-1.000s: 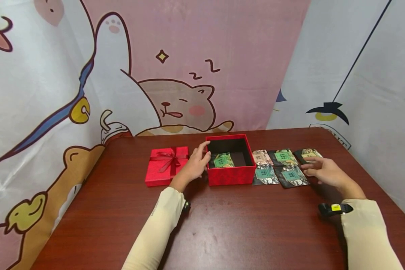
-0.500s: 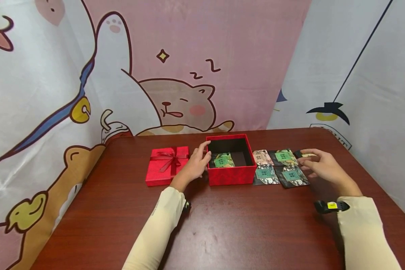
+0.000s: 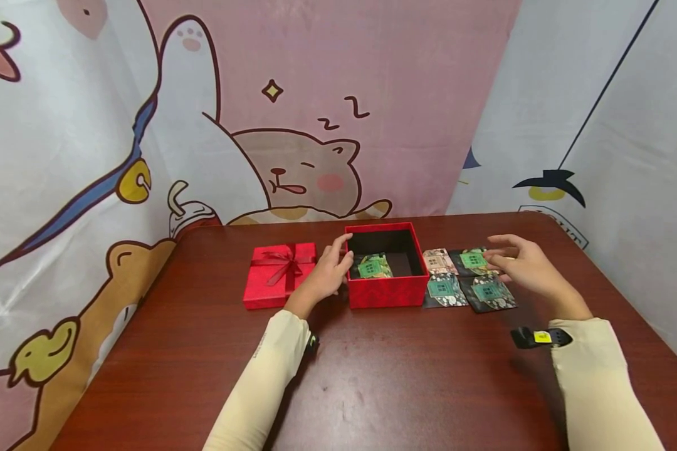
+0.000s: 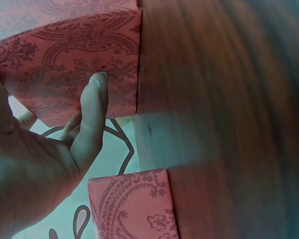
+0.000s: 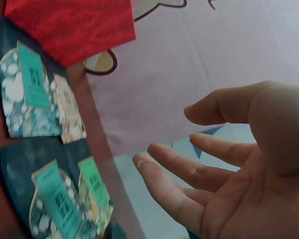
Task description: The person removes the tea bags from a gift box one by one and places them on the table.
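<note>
My left hand (image 3: 334, 269) lies along the left wall of an uncovered red gift box (image 3: 386, 293), its fingers against the patterned side (image 4: 74, 64). Inside the black interior lies one flat packet with a green label (image 3: 375, 267). To the right of the box, small printed sachets lie in two rows: a pinkish one (image 3: 437, 262), a green-labelled one (image 3: 472, 258) and two teal-labelled ones (image 3: 442, 289) (image 3: 489, 291). Over the right end of them hovers my right hand (image 3: 521, 266), fingers spread and holding nothing in the right wrist view. It hides the far-right sachet.
Left of the box sits its red lid (image 3: 272, 275) with a ribbon bow, just beside my left forearm. The brown table (image 3: 383, 376) ends at a cartoon-printed cloth (image 3: 406, 125) behind. Another cloth stands along the right side.
My right hand has shifted left and slightly away from me, from beside the far-right sachet to over it and near the green-labelled one. My left hand, box and lid stay put.
</note>
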Action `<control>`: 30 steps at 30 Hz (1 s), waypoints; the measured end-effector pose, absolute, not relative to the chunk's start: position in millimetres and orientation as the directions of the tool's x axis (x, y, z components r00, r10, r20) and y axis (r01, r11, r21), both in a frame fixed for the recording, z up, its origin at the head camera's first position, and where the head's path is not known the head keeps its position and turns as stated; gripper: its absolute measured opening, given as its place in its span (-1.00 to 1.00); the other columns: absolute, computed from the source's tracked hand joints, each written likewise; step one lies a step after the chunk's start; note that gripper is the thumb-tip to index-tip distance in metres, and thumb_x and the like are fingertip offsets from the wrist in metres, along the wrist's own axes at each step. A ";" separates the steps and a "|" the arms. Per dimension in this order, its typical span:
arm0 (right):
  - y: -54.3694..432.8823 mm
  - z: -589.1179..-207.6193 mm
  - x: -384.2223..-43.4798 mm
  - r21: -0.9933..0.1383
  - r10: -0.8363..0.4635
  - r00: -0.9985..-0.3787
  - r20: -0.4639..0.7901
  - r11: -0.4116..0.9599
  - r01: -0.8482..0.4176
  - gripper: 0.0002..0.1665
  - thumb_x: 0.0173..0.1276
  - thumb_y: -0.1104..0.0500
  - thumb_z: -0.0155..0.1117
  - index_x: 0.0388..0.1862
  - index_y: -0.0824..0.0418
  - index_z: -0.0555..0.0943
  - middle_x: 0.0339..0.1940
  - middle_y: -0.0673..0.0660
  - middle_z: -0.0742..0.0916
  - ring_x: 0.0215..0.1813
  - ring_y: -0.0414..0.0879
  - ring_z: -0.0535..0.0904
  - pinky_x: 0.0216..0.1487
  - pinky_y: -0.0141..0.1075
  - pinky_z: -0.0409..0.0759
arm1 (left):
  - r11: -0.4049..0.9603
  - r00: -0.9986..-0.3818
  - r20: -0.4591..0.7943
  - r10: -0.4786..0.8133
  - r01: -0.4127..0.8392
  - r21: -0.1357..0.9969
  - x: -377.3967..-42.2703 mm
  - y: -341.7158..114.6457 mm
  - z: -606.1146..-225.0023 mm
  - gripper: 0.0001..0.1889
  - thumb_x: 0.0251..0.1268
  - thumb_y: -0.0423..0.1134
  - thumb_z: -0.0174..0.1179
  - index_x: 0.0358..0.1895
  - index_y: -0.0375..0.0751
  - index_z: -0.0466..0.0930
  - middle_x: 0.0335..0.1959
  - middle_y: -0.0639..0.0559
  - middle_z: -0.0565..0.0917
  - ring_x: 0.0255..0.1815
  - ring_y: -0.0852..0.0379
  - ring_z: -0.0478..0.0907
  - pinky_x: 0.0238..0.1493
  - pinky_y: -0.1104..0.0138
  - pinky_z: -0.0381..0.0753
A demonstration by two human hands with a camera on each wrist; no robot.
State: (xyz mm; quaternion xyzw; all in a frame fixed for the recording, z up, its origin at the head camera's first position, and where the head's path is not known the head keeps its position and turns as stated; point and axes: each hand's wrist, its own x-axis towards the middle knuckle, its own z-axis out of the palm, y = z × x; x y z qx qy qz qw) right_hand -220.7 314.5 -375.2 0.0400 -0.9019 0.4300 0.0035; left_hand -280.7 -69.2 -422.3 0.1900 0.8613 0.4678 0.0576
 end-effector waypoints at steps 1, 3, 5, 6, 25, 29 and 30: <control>312.2 -373.8 -221.3 -0.775 -0.075 -0.996 0.043 0.627 -0.080 -0.41 0.56 0.20 0.01 0.44 0.44 0.21 0.15 0.56 0.56 -0.05 0.08 0.71 -0.22 -0.13 0.74 | 0.490 -0.921 0.079 0.381 0.274 0.828 -280.8 -69.2 -422.3 -0.44 0.59 -0.01 -0.14 0.55 0.10 0.01 0.22 -0.22 0.33 -0.40 -0.17 0.62 -0.69 0.24 0.59; 307.6 -371.2 -222.4 -0.776 -0.085 -0.995 0.047 0.625 -0.090 -0.41 0.56 0.19 0.02 0.45 0.43 0.22 0.16 0.55 0.57 -0.03 0.09 0.71 -0.23 -0.17 0.73 | 0.490 -0.922 0.078 0.380 0.272 0.828 -280.9 -69.2 -422.6 -0.44 0.59 -0.01 -0.13 0.55 0.11 0.01 0.22 -0.21 0.33 -0.40 -0.17 0.62 -0.69 0.25 0.59; 303.3 -369.0 -223.5 -0.772 -0.097 -0.994 0.052 0.627 -0.102 -0.40 0.56 0.18 0.02 0.45 0.43 0.21 0.16 0.54 0.57 -0.03 0.07 0.70 -0.25 -0.24 0.73 | 0.493 -0.922 0.077 0.379 0.272 0.826 -280.6 -69.1 -422.4 -0.44 0.59 -0.01 -0.13 0.55 0.09 0.01 0.22 -0.21 0.33 -0.40 -0.17 0.62 -0.69 0.25 0.59; 300.8 -367.8 -224.0 -0.775 -0.098 -0.994 0.052 0.623 -0.102 -0.39 0.56 0.17 0.03 0.46 0.42 0.20 0.16 0.53 0.57 -0.03 0.08 0.70 -0.25 -0.27 0.72 | 0.494 -0.922 0.078 0.379 0.273 0.826 -280.6 -69.1 -422.4 -0.44 0.59 -0.01 -0.14 0.55 0.09 0.01 0.22 -0.20 0.33 -0.40 -0.17 0.62 -0.69 0.24 0.59; 241.4 -340.5 -236.0 -0.805 -0.131 -0.988 0.079 0.576 -0.141 -0.44 0.50 0.24 0.08 0.42 0.37 0.28 0.16 0.44 0.62 0.09 0.27 0.61 -0.25 -0.36 0.68 | 0.480 -0.917 0.086 0.390 0.282 0.831 -282.2 -67.6 -421.5 -0.43 0.59 -0.01 -0.14 0.55 0.07 0.01 0.21 -0.22 0.33 -0.43 -0.17 0.62 -0.69 0.24 0.59; 227.6 -335.7 -240.0 -0.810 -0.159 -0.984 0.086 0.563 -0.162 -0.44 0.49 0.26 0.10 0.40 0.40 0.29 0.14 0.45 0.62 0.09 0.30 0.61 -0.25 -0.37 0.68 | 0.482 -0.920 0.084 0.383 0.277 0.831 -281.6 -68.2 -421.2 -0.43 0.59 -0.02 -0.13 0.55 0.05 0.01 0.22 -0.22 0.33 -0.41 -0.19 0.62 -0.70 0.25 0.59; 224.2 -334.6 -240.8 -0.813 -0.165 -0.982 0.087 0.558 -0.166 -0.44 0.49 0.27 0.10 0.40 0.41 0.29 0.13 0.45 0.63 0.08 0.29 0.62 -0.24 -0.37 0.68 | 0.482 -0.920 0.084 0.382 0.276 0.832 -281.1 -68.3 -420.9 -0.43 0.59 -0.02 -0.13 0.55 0.05 0.01 0.22 -0.22 0.33 -0.41 -0.19 0.62 -0.70 0.24 0.59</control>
